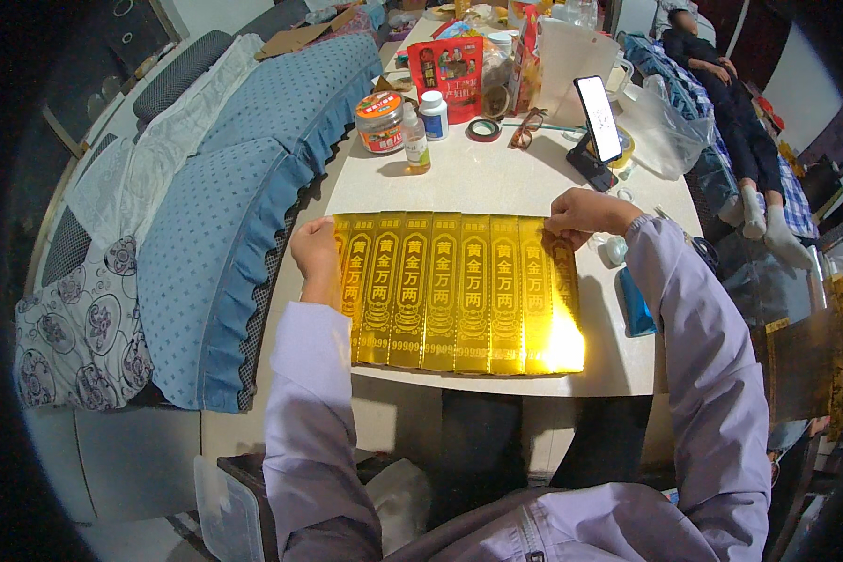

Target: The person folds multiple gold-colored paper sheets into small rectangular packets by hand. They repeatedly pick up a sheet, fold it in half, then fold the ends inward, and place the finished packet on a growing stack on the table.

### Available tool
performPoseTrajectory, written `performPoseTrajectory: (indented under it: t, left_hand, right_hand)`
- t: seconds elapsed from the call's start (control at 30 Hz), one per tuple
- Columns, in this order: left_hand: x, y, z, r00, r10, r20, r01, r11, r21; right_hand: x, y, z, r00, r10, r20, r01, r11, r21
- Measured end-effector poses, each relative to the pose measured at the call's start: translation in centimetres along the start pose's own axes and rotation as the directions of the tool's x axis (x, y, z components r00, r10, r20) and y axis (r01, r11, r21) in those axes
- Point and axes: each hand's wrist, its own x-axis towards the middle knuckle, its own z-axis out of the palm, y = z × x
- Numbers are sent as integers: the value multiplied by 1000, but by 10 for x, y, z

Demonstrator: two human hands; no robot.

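A row of shiny gold foil-paper strips [444,295], printed with characters and standing side by side with their edges overlapping or joined, lies at the near edge of the white table. My left hand [316,253] pinches the row at its upper left corner, thumb and fingers together on the foil. At the upper right corner, my right hand [582,216] grips the top edge between thumb and fingers. Bright light glares off the lower right of the foil. Whether the strips are glued together I cannot tell.
Beyond the foil on the table [464,183] are a phone [599,119] on a stand, glasses [529,128], tape rolls [483,130], a small spray bottle [415,144], a jar [380,123] and a red pouch [448,77]. A blue packet [636,302] lies right. A person [723,91] reclines on the right-hand sofa.
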Motion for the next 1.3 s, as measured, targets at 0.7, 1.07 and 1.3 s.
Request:
performPoseTrajectory:
  t: [0.7,1.07,1.3]
  left_hand:
    - [-23,30,4,990,-14,-137,81,863,499]
    - [-30,36,5,992,61,-106,2,857,515]
    - [-11,7,5,985,105,-140,-54,943,328]
  right_hand:
    - [4,-19,-4,986,165,11,-160,967,-199]
    - [0,-3,-4,986,163,-23,-163,950,-266]
    - [-14,0,-3,978,204,-44,-207,976,-75]
